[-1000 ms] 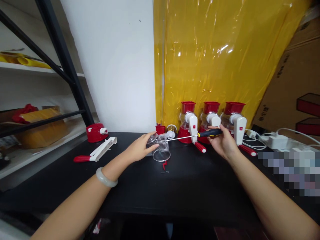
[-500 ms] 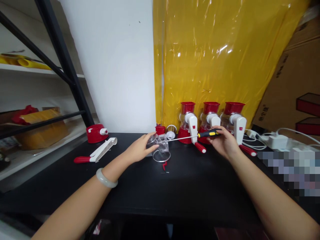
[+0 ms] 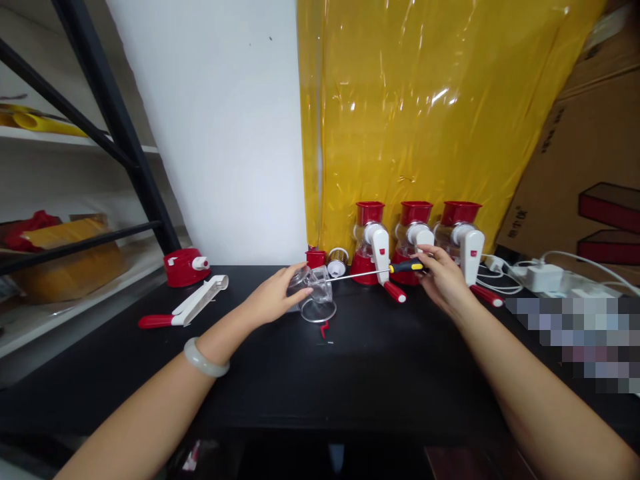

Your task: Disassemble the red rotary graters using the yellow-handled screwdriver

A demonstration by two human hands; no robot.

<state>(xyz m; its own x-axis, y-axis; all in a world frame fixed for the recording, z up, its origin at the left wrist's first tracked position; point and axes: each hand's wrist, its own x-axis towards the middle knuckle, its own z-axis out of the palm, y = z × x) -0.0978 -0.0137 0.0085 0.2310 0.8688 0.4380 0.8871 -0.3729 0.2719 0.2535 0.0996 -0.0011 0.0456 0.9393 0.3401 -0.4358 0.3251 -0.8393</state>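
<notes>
My left hand is closed round a clear plastic housing lying on the black table. In my right hand is the black and yellow handle of a screwdriver; its long shaft points left, and its tip reaches the clear housing. The exact contact point is too small to make out. Just in front of the housing lie a small red part and tiny metal pieces. A metal drum sits behind the housing, beside a red part.
Three red and white rotary graters stand behind the screwdriver. On the left are a red base and a white crank arm with a red handle. White cables and an adapter lie at the right, near a cardboard box.
The whole view has shifted slightly, so things appear a little further left. My right fingers have changed position at the end of the screwdriver handle. My left hand keeps its hold.
</notes>
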